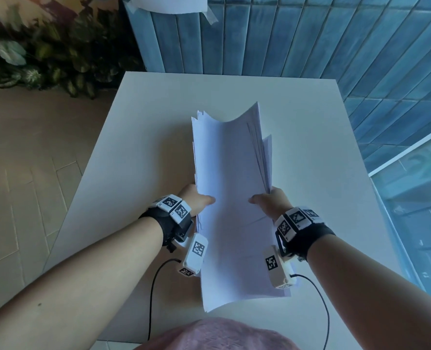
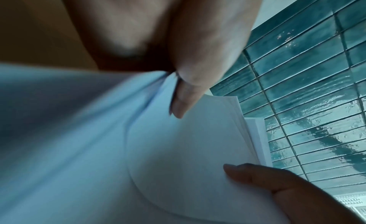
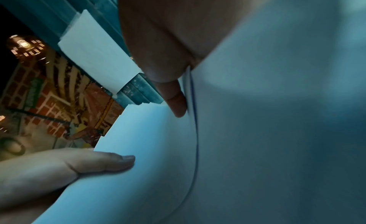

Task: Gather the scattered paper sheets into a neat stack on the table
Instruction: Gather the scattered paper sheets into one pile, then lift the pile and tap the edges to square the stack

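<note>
A bundle of white paper sheets (image 1: 230,188) is held above the middle of the plain white rectangular desk (image 1: 138,137), bent into a trough, its far corners uneven. The left hand (image 1: 196,199) pinches the bundle's left long edge in its grip, thumb on top. The right hand (image 1: 272,202) pinches the right long edge the same way.

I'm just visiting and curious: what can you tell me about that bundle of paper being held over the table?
The bundle of paper is many plain white sheets, held upright over the white table. The left hand and right hand grip its long side edges, thumbs on the front sheet, bowing it into a shallow trough. Its far edge is ragged, with corners stepping out unevenly, so it is not yet squared. Whether its near edge touches the table cannot be told.
</note>
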